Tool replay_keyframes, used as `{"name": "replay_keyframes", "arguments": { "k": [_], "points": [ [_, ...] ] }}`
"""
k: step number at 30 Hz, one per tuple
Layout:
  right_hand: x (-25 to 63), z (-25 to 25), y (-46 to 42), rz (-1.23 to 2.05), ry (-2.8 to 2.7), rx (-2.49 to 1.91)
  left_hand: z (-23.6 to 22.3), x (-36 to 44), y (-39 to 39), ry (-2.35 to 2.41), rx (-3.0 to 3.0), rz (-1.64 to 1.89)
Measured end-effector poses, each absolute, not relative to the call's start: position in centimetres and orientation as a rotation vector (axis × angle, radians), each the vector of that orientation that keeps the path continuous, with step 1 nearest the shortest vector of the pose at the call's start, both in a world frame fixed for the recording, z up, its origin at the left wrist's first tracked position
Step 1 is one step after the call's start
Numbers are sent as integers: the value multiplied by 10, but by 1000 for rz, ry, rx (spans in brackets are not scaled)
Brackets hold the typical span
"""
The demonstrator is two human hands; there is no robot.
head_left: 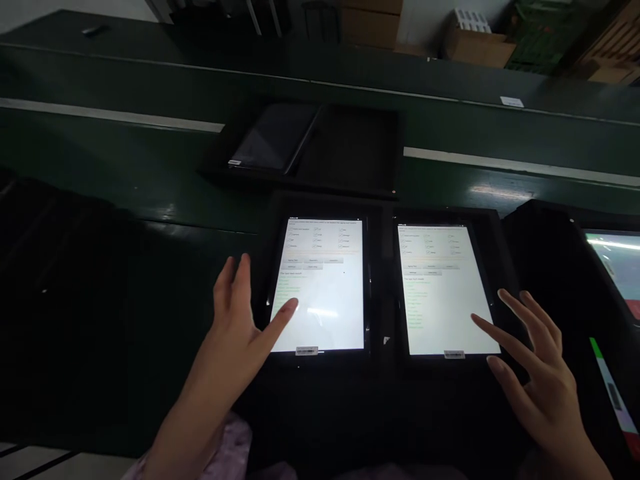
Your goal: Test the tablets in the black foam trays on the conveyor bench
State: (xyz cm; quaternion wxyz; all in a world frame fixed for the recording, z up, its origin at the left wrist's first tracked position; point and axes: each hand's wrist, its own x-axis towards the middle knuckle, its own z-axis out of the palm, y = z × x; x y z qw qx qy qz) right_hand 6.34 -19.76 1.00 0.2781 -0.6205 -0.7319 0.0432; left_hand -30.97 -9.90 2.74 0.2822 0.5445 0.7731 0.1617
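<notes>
Two tablets with lit white screens lie side by side in a black tray. My left hand is spread at the left edge of the left tablet, its thumb over the screen and its other fingers beyond the edge. Over the lower right of the right tablet is my right hand, fingers apart, the index finger reaching over the screen. Whether either fingertip touches the glass I cannot tell. Both screens show rows of checkboxes, grey buttons and green text lines. A barcode label sits at each tablet's bottom edge.
Behind them, another black tray holds a dark-screened tablet in its left side. At the right edge is a tablet with a coloured screen. Dark shapes stand at left. Cardboard boxes and a green crate are beyond the green bench.
</notes>
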Motion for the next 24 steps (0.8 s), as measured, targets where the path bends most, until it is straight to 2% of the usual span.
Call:
{"name": "replay_keyframes", "arguments": {
  "k": [14,24],
  "points": [
    [38,17,-190,168,-2179,-1480,18,-346,-103,1905,1173,539],
    [33,13,-184,173,-2253,-1388,30,-355,-117,1811,1369,220]
  ]
}}
